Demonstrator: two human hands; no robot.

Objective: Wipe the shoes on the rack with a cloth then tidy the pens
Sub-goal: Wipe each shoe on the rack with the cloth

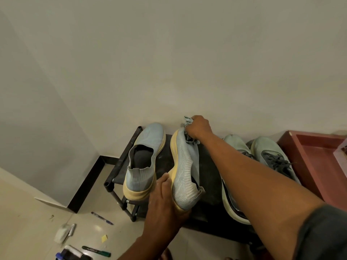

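Observation:
On the black shoe rack (pixel 120 162) stands a light blue knit shoe (pixel 144 158) with a yellow sole. Its twin, a second blue shoe (pixel 185 171), is tipped on its side. My left hand (pixel 165 205) grips that tipped shoe by the heel and sole. My right hand (pixel 199 127) holds a bunched grey cloth (pixel 187 121) against the shoe's toe. A pair of pale green sneakers (pixel 266 154) sits on the rack to the right, partly hidden by my right forearm. Pens lie on the floor: a blue pen (pixel 102 218) and a green marker (pixel 96 251).
A red wooden tray (pixel 308 158) stands right of the rack against the wall. On the tiled floor at lower left lie a white wad (pixel 62 234), a yellow scrap (pixel 104 238) and dark stationery (pixel 73 255). A wall corner with black skirting (pixel 86 182) is at left.

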